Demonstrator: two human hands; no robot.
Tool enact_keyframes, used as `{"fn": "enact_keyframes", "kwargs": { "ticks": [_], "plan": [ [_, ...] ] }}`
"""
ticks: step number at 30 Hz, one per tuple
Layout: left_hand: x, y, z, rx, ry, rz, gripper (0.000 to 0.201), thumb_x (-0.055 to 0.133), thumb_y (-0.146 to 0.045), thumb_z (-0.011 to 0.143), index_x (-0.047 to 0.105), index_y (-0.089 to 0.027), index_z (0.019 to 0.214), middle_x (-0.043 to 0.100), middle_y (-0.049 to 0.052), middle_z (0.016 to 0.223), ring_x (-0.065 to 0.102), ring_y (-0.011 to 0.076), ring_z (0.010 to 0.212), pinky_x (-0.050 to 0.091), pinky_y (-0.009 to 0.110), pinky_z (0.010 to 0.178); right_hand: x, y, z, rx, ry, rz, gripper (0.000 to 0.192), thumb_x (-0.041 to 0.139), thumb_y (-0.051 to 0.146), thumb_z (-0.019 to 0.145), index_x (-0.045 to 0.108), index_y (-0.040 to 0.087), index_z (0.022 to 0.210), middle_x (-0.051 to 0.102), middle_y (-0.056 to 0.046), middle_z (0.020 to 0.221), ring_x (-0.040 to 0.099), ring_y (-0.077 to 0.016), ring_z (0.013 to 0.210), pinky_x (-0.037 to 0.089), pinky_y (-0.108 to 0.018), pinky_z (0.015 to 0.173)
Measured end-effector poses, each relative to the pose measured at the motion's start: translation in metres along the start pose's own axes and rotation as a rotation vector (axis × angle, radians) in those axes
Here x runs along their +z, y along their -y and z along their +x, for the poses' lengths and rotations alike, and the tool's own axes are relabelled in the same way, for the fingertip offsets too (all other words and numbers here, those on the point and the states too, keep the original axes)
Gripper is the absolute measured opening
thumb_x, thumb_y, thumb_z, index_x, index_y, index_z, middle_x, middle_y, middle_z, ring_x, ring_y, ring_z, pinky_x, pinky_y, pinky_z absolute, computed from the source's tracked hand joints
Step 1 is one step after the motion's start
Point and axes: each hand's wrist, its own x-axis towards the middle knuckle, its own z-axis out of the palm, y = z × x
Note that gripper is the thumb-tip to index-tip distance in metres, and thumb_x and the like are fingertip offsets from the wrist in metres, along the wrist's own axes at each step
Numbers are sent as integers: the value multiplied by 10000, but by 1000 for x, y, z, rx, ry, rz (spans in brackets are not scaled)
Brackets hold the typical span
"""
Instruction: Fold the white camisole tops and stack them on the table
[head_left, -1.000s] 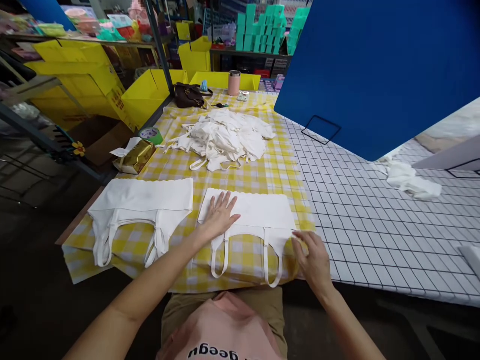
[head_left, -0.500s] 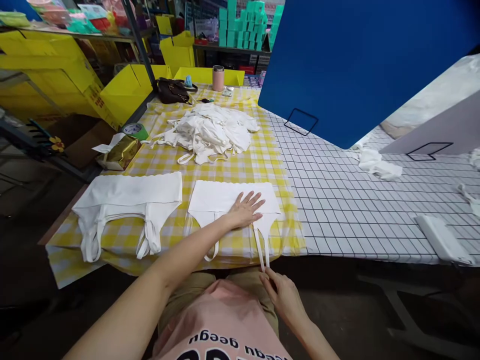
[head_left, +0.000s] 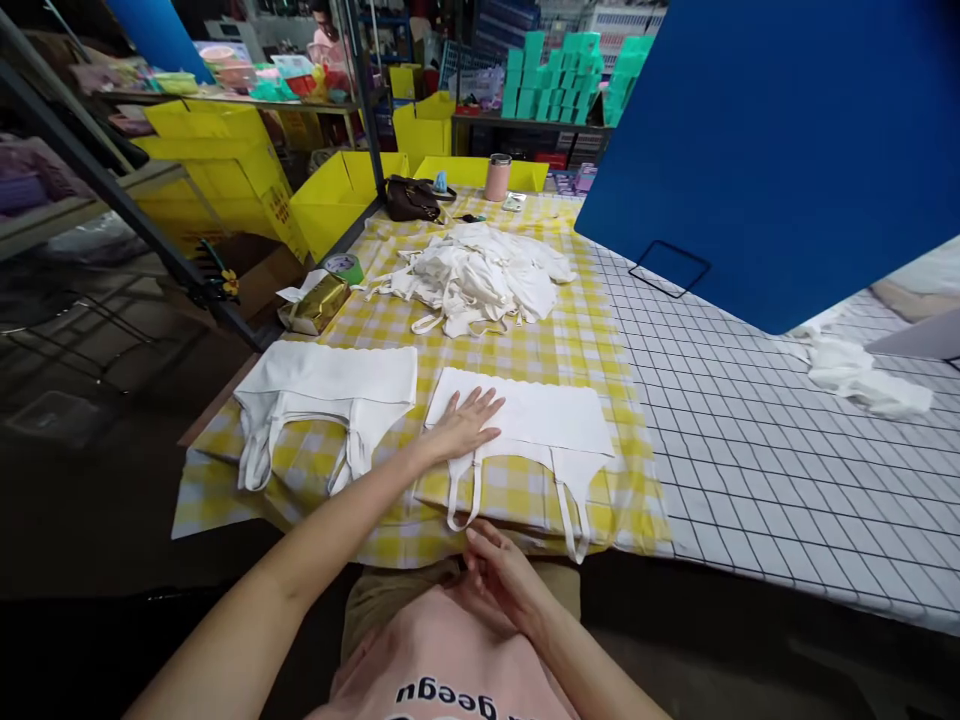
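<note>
A white crop top (head_left: 547, 412) with thin shoulder straps lies flat, its scalloped edge away from me and its straps toward me. Flat on the top's left part rests my left hand (head_left: 466, 424), fingers spread. My right hand (head_left: 504, 570) is at the table's front edge, its loosely bent fingertips beside the loop of the left strap (head_left: 463, 515). That loop hangs slack, and I cannot tell whether the fingertips touch it. To the left lies another white strappy top (head_left: 330, 385), apparently several layers thick.
A heap of white garments (head_left: 487, 275) lies farther back on the yellow checked cloth (head_left: 607, 350). A gold tissue pack (head_left: 319, 303), tape roll (head_left: 343, 267), dark bag (head_left: 412, 198) and pink tumbler (head_left: 498, 178) are around it. A blue board (head_left: 765, 150) stands over the white grid cloth (head_left: 720, 430).
My right hand has let go of the right strap and moved left to the left strap. My left hand has shifted from the top's right part to its left part. The view has turned left.
</note>
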Motion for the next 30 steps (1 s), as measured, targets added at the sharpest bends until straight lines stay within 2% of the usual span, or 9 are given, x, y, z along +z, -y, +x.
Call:
{"fn": "enact_keyframes", "kwargs": {
  "ticks": [3,6,11,13,16,18,20,24,30],
  "plan": [
    [16,2,-3,-1,-53,93,540,334,-424,911,253,-216,1403,136,57,1505,75,216,1389,53,490,1113,16,-5,9,-42,31,108,436,719,519,600,568,172,816,393,88,469,294,-38,396,197,-184,408],
    [25,1,-1,-5,-114,141,524,357,-412,907,277,-233,1393,161,48,1501,96,208,1387,57,488,1115,21,-11,0,-183,-2,-80,376,662,514,683,600,145,717,361,75,457,280,-43,424,200,-190,422],
    [14,5,-1,32,-92,62,548,337,-455,907,249,-235,1401,187,59,1496,124,216,1383,114,477,1112,0,-10,-23,-383,-142,-315,482,613,487,729,586,184,1103,528,15,673,414,-91,510,326,-220,471],
    [2,12,3,-41,-159,19,571,354,-441,905,229,-198,1406,240,97,1478,172,227,1372,169,459,1103,-20,15,-26,-542,-316,-458,462,567,457,763,559,197,1146,574,-22,788,487,-127,606,386,-243,536],
    [-18,23,12,-337,-376,29,512,433,-334,886,342,-108,1336,396,173,1374,341,258,1294,294,397,1049,-60,82,-19,-662,-612,-780,334,495,399,783,607,170,999,598,-52,818,523,-157,676,421,-276,632],
    [-28,29,18,-532,-423,54,443,489,-297,857,446,-64,1231,486,206,1258,485,275,1163,398,355,948,-87,132,-7,-521,-871,-979,284,479,322,766,595,175,979,601,-51,854,538,-160,720,419,-280,690],
    [-34,32,23,-677,-370,70,423,542,-316,825,500,-41,1143,530,223,1164,564,288,1036,454,343,844,-107,174,9,-449,-990,-1010,242,497,311,742,590,156,903,591,-90,909,540,-196,790,400,-312,713],
    [-38,37,30,-782,-247,-35,390,576,-341,796,550,-56,1061,571,229,1102,578,300,1011,449,363,825,-123,211,40,-328,-1031,-1003,184,618,335,633,522,178,623,574,-77,705,530,-226,706,366,-321,618],
    [-41,55,35,-688,-224,-271,84,635,-220,666,600,-153,703,674,90,801,616,242,868,453,309,757,-129,208,50,-375,-902,-882,145,590,175,567,449,200,547,471,23,494,446,-133,507,312,-250,480]
  ]
}}
